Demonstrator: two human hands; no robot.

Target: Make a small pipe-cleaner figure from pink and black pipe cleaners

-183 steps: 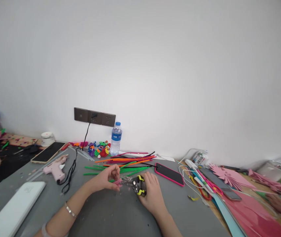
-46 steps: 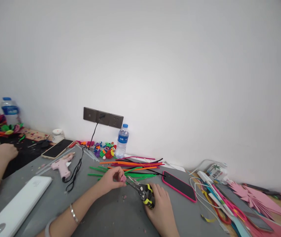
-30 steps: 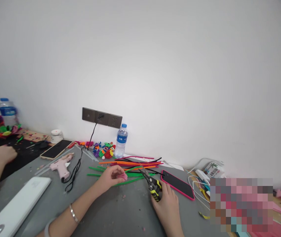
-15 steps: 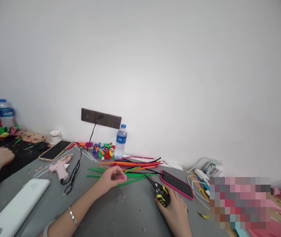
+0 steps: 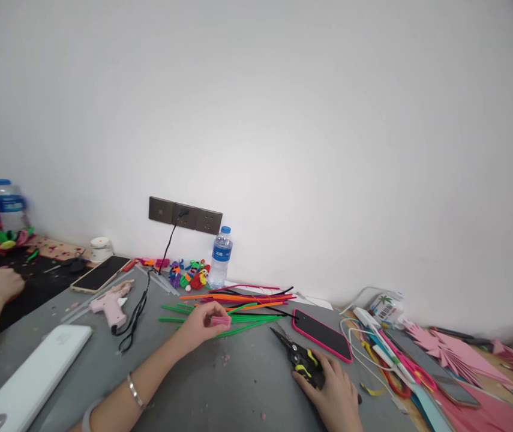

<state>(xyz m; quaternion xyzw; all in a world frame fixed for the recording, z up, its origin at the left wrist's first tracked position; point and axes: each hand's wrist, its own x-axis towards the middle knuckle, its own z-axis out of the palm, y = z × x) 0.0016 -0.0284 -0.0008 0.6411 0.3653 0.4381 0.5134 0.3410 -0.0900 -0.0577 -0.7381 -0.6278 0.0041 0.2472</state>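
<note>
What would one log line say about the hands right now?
left hand: pinches pink piece | right hand: on pliers, resting on grey table | near: green pipe cleaners

I see a matt grey desk point(image 5: 220, 390) under fuzzy pipe cleaners point(image 5: 238, 303), pliers point(image 5: 299, 357) of dark metal with glossy yellow-and-black plastic grips, a glossy glass phone point(image 5: 321, 333) in a pink case, a clear plastic bottle point(image 5: 220, 258), and a matt pink plastic glue gun point(image 5: 107, 303).
</note>
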